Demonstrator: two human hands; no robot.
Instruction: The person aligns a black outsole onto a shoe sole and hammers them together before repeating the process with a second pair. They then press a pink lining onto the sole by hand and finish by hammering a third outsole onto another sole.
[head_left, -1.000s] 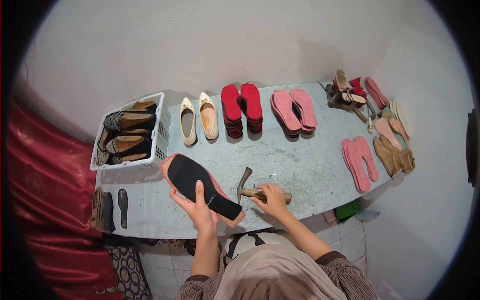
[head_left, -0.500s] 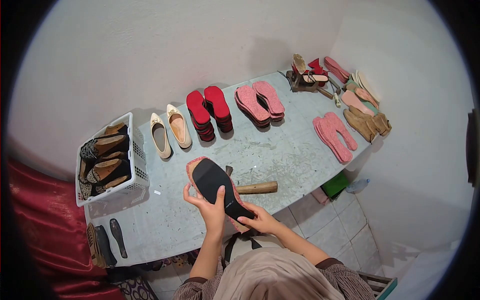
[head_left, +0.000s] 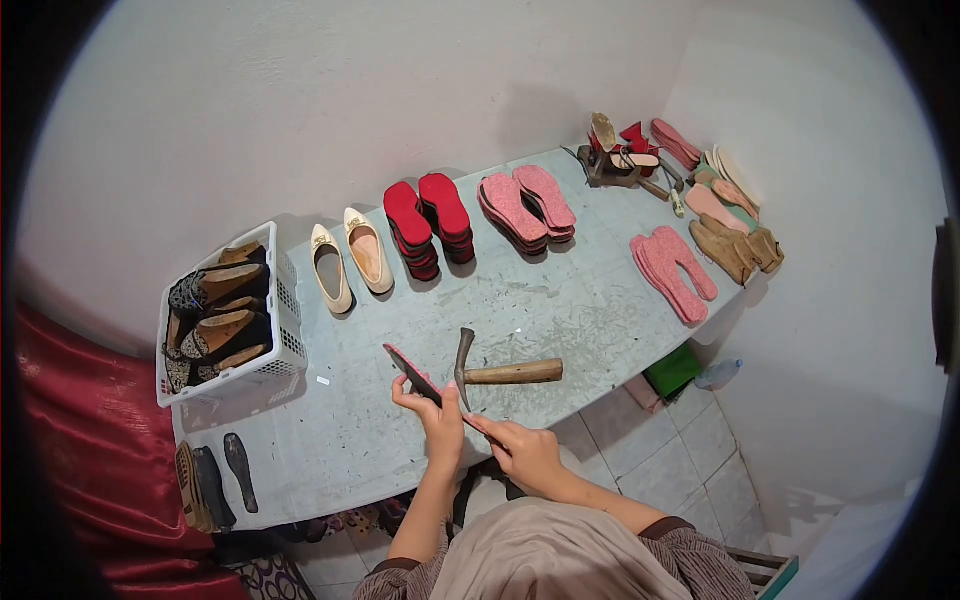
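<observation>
Both hands grip one shoe sole (head_left: 420, 378), turned edge-on to the camera. Left hand (head_left: 437, 418) has fingers wrapped around its middle; right hand (head_left: 520, 450) pinches the near end, fingertips closed on the edge. The sole is held just above the table's (head_left: 560, 320) front edge, not resting on it.

To do this well: keep the left grip mid-length so the piece doesn't flex, and let the right fingers work along the rim, not the face.

Sole is thin, flat and stiff-looking: black face, pink fibrous border, though edge-on it's hard to confirm. Hammer (head_left: 497, 371) lies just past the sole at 1 o'clock, untouched: wooden handle, dark curved metal head. Table top is scuffed grey sheet. At 10 o'clock, a white perforated plastic basket (head_left: 285, 340) of shoes. At 12, cream flats (head_left: 348, 262) and stacked red insoles (head_left: 428, 222).
</observation>
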